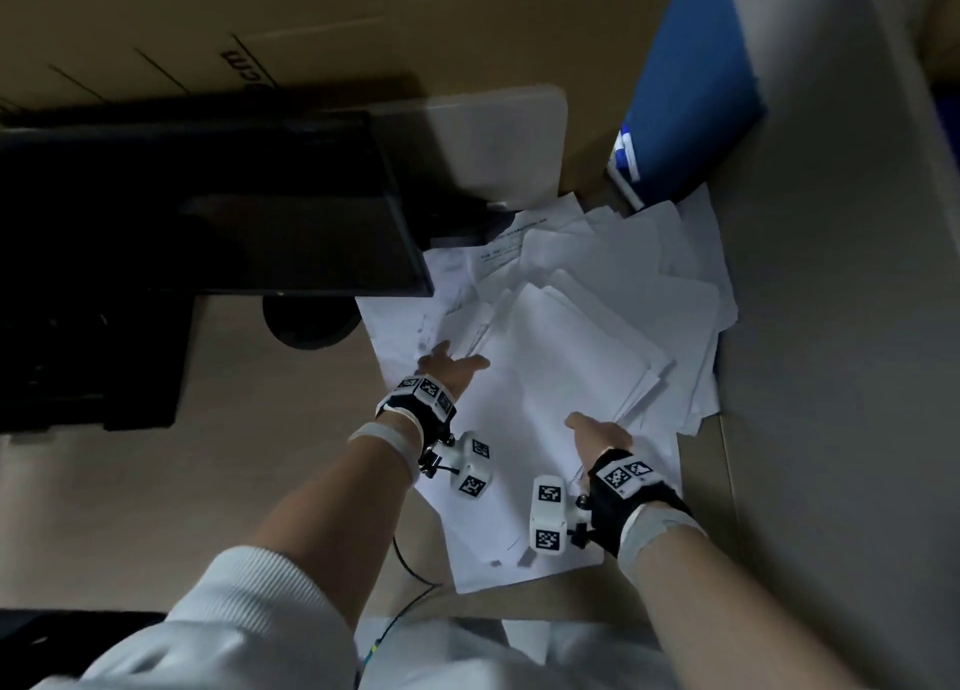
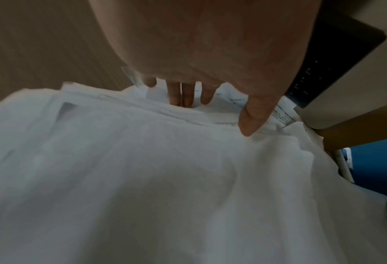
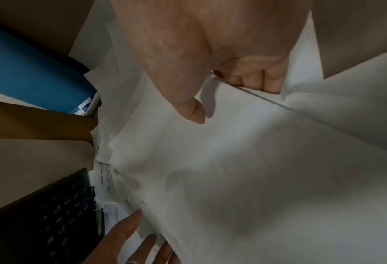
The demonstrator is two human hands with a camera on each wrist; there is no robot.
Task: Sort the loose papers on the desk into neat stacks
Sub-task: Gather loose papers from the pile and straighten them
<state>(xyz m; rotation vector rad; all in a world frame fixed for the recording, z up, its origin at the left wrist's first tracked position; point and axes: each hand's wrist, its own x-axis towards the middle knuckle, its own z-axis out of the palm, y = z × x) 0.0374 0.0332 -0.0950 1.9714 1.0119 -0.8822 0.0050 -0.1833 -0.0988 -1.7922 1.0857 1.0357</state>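
**A:** What does the head camera show?
**B:** A loose heap of white papers lies on the right part of a pale wooden desk. The sheets are fanned at many angles with corners jutting out, and a few far ones carry faint print. A black screen stands left of the heap, and a blue folder stands beyond it. The left hand rests on the heap's left edge with its fingers stretched out. The right hand is at the near right edge of a thicker bundle lying on top.

**A:** And the left wrist camera?
**B:** Blurred white sheets fill the lower picture, with layered edges showing. The left hand is spread wide. Its fingers are straight and point into the sheets, and the thumb tip touches the top sheet. It grips nothing.

**A:** The right wrist camera?
**B:** The right hand holds papers. Its fingers curl under a sheet's edge while the thumb reaches over the top face. That sheet is plain white and slightly bowed. Printed pages peek out at the left, beside a dark panel with rows of pale marks. The left hand's straight fingers enter at the bottom and touch the lower sheets. The folder is at upper left.
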